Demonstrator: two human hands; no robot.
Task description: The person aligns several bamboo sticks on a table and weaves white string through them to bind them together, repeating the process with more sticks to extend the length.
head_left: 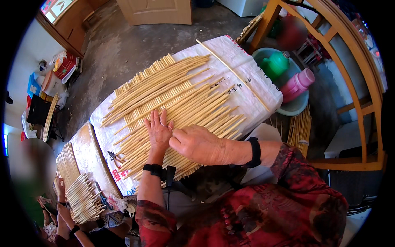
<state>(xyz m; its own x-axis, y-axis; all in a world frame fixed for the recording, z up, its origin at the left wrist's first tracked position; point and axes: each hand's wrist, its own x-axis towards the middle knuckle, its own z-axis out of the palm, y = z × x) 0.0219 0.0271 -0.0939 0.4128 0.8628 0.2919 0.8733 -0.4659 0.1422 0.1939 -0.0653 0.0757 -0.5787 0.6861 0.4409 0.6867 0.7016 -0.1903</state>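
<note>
Many pale, peeled sticks point(205, 109) lie side by side in a slanting layer in front of me. Beneath them a second layer of sticks point(164, 61) runs crosswise and shows along the far edge. My left hand point(158, 133) rests flat on the upper sticks, its fingers stretched out. Just to its right, my right hand point(195, 143) is closed in a pinch. A thin white thread point(166, 125) runs from its fingers across the left fingers; where the thread ends is hidden. One longer stick point(234, 76) lies apart on the white woven sheet point(263, 82).
At the lower left a co-worker's hands point(61, 189) touch a smaller stick mat point(84, 199). To the right, a blue basin point(302, 106) holds a green thermos point(275, 65) and a pink one point(297, 85). A wooden frame point(362, 103) stands beyond, near a stick bundle point(299, 129).
</note>
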